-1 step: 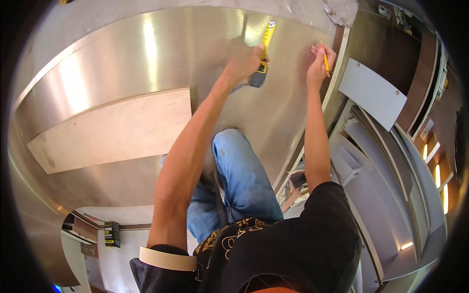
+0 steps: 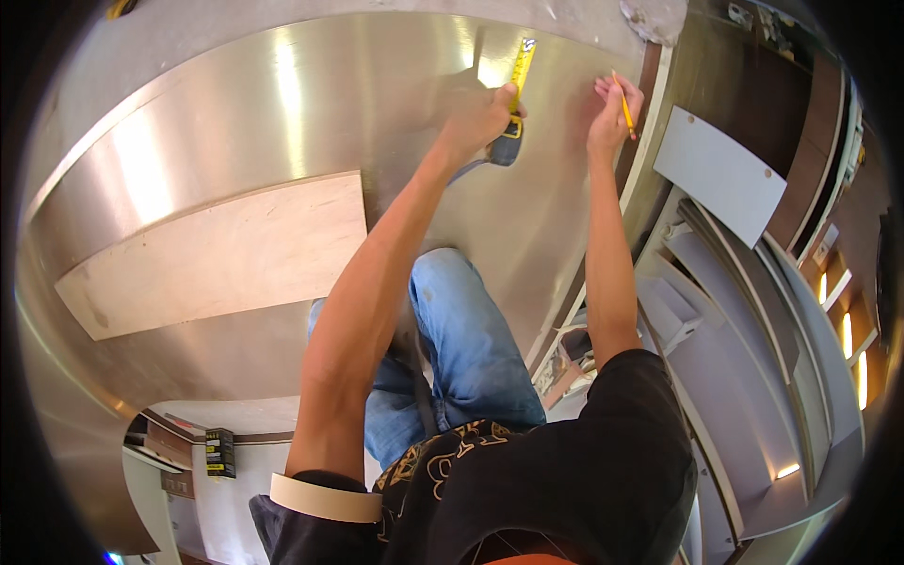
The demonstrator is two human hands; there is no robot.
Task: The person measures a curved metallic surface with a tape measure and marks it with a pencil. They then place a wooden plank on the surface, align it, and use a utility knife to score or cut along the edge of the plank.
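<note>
The left hand (image 2: 478,121) clasps the tape measure (image 2: 507,149), thumb by its yellow blade (image 2: 524,62), likely to steady it as it points ahead over the metal sheet (image 2: 377,94). Right of that grip, the right hand (image 2: 610,118) pinches a pencil (image 2: 626,115), seemingly tip forward to keep its point free; exact finger contact is hard to tell.

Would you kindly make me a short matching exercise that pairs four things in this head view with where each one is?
Things:
1. Tape measure
2. Pencil
3. Pale wooden board
4. Black box

Places:
A. In the right hand
B. Toward the lower left of the view
C. In the left hand, with its yellow blade drawn out
D. Flat on the shiny metal surface

Pairs: 1-C, 2-A, 3-D, 4-B.
</note>
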